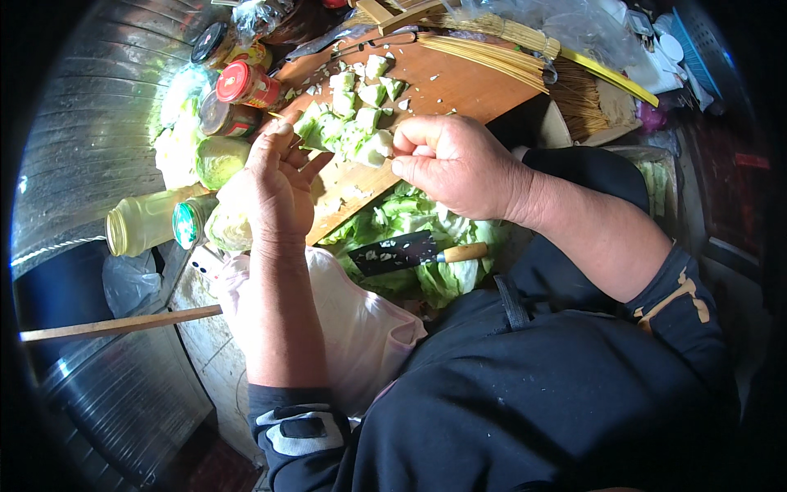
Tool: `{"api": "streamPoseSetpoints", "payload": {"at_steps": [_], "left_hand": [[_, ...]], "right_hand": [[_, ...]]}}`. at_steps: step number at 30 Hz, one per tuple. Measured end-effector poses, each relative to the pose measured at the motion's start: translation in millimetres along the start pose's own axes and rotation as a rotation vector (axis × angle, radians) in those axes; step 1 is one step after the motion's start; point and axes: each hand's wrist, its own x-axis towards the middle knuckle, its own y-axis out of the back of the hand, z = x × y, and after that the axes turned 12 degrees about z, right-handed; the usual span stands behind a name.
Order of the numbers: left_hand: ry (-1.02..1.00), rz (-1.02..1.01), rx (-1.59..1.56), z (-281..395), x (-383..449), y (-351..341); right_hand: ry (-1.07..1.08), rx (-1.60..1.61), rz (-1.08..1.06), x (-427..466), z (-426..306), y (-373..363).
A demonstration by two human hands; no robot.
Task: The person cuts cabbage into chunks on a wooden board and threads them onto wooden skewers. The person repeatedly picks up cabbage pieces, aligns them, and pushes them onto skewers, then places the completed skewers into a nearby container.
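Note:
My left hand (pixel 283 178) is raised at the board's left side, its fingers curled around a thin bamboo skewer (pixel 276 115); only a short tip shows, the rest is hidden. My right hand (pixel 458 166) pinches thumb and forefinger at the edge of a pale cabbage piece (pixel 378 147). Between the hands are more cut cabbage pieces (pixel 326 130); I cannot tell whether any are on the skewer. Chopped cabbage (pixel 372 94) lies farther back on the wooden board (pixel 455 92). Below it, a cleaver (pixel 393 252) with a wooden handle rests on loose cabbage leaves (pixel 455 277).
Jars stand at the left, including a red-lidded jar (pixel 249 85) and a green-lidded jar (pixel 187 224), beside a cut cabbage (pixel 221 161). Bamboo skewers (pixel 486 58) lie across the board's back right. More sticks fill a cardboard box (pixel 556 126). White cloth (pixel 350 313) hangs by my left forearm.

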Motion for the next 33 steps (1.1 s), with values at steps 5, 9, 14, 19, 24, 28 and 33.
{"api": "streamPoseSetpoints", "payload": {"at_steps": [5, 9, 14, 19, 24, 28, 33], "left_hand": [[-0.141, 0.177, -0.004, 2, 15, 0], [-0.165, 0.196, 0.114, 2, 42, 9], [-0.087, 0.152, 0.618, -34, 71, 14], [-0.22, 0.08, 1.13, -58, 85, 6], [-0.494, -0.001, 1.368, -77, 100, 8], [-0.597, -0.021, 1.372, -95, 114, 19], [-0.513, 0.12, 1.087, -107, 108, 16]], "right_hand": [[-0.099, 0.102, -0.012, 4, -4, 1], [-0.095, 0.063, 0.015, 8, -4, 8], [-0.129, 0.079, 0.098, 12, -4, 12], [-0.111, 0.049, 0.1, 11, -4, 15], [-0.07, 0.051, 0.079, 11, -1, 17], [-0.045, 0.049, 0.06, 10, -2, 16], [-0.066, 0.034, 0.056, 9, 0, 14]]}}
